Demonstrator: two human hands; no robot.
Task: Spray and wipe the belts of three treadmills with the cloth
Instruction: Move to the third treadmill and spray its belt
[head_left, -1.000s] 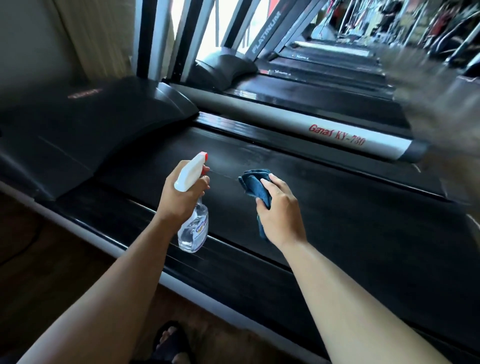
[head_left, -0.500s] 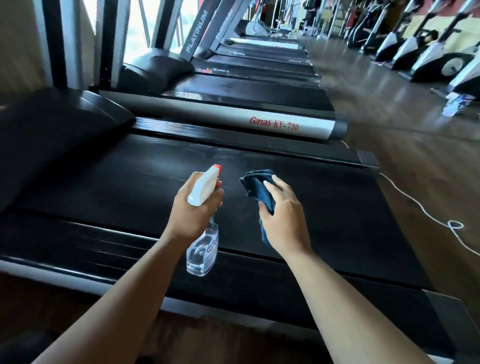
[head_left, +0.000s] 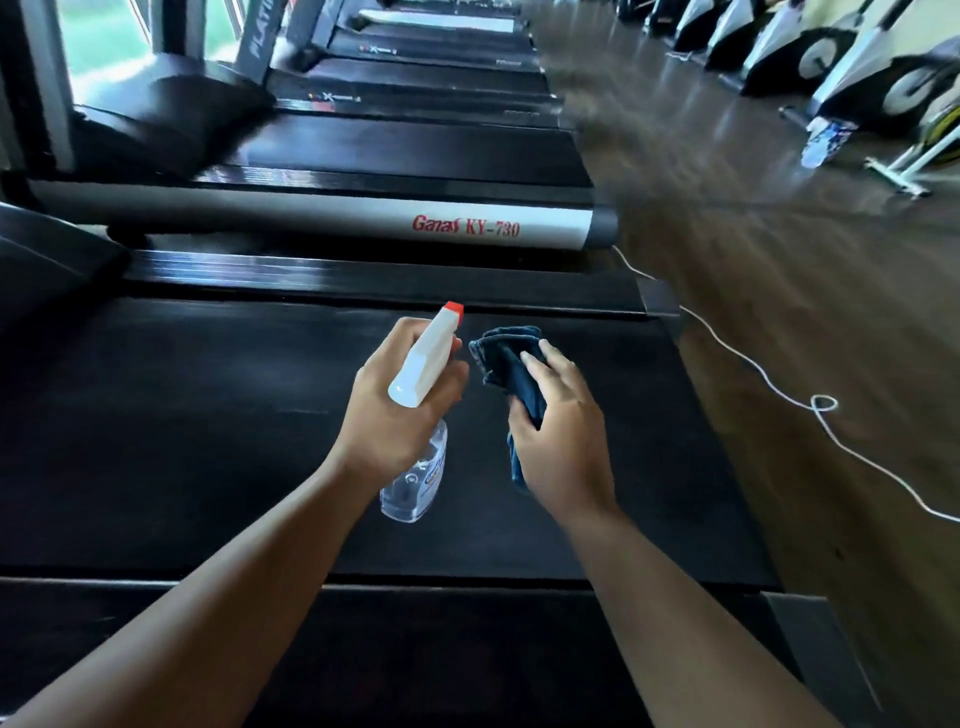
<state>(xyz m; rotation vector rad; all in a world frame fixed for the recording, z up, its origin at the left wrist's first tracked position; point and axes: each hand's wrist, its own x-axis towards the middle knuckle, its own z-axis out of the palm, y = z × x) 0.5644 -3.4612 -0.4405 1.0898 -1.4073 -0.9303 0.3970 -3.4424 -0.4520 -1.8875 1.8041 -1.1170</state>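
A: Where are the hands?

B: Both are held out over the black belt (head_left: 208, 415) of the nearest treadmill, side by side, close but not touching.

A: And the left one?

B: The left hand (head_left: 395, 421) has its grip curled round the neck of a spray bottle (head_left: 415, 483) — white head, red nozzle tip pointing away from the person, clear body hanging below the fist. The hand hides the trigger, so I cannot tell whether a finger sits on it.

A: The right?

B: The right hand (head_left: 563, 447) pinches a bunched dark blue cloth (head_left: 504, 358), its grip closed about the middle. One end sticks out past the fingertips and the other hangs below the palm. The cloth is above the belt, but I cannot tell whether it touches.

A: What lies beyond?

B: A grey side rail (head_left: 337, 213) lettered "Ganas KY-730" in red, then the next treadmill (head_left: 405, 148) and more in a row behind it. To the right — a brown floor (head_left: 779, 270), a white cord (head_left: 784, 397) looping across it, and exercise bikes (head_left: 878, 88) along the far side.
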